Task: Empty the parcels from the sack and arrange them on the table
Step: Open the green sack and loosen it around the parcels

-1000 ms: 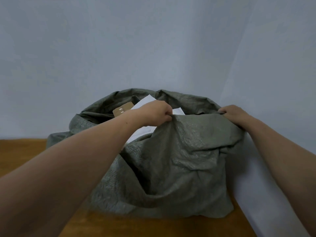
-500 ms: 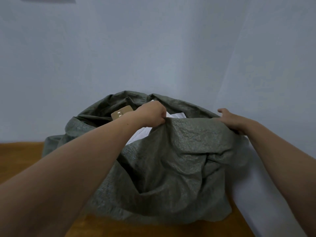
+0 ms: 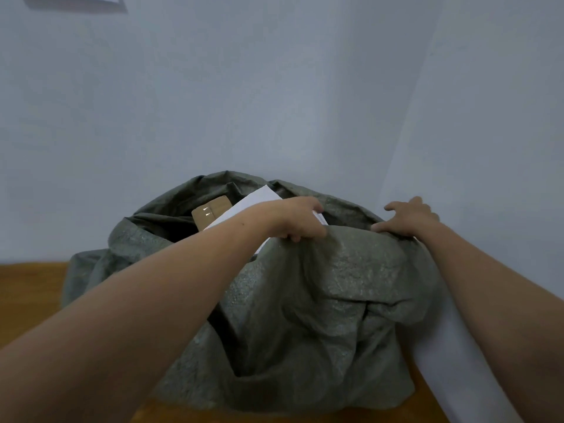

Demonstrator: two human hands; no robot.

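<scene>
Opening the sack (image 3: pixel 320 300): left hand (image 3: pixel 300 219) fingers curl round its near rim, right hand (image 3: pixel 409 216) rests fingers spread; next, probably lift the white parcel (image 3: pixel 253 199)

Brown wooden surface (image 3: pixel 30 288) tucked into a corner where two pale walls meet. Only a big grey-green woven sack (image 3: pixel 320 315) sits on it, slumped against the right wall.

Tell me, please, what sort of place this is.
Probably a plain indoor sorting corner: a crumpled grey-green woven sack of parcels sits on a brown wooden table against bare pale walls.
</scene>
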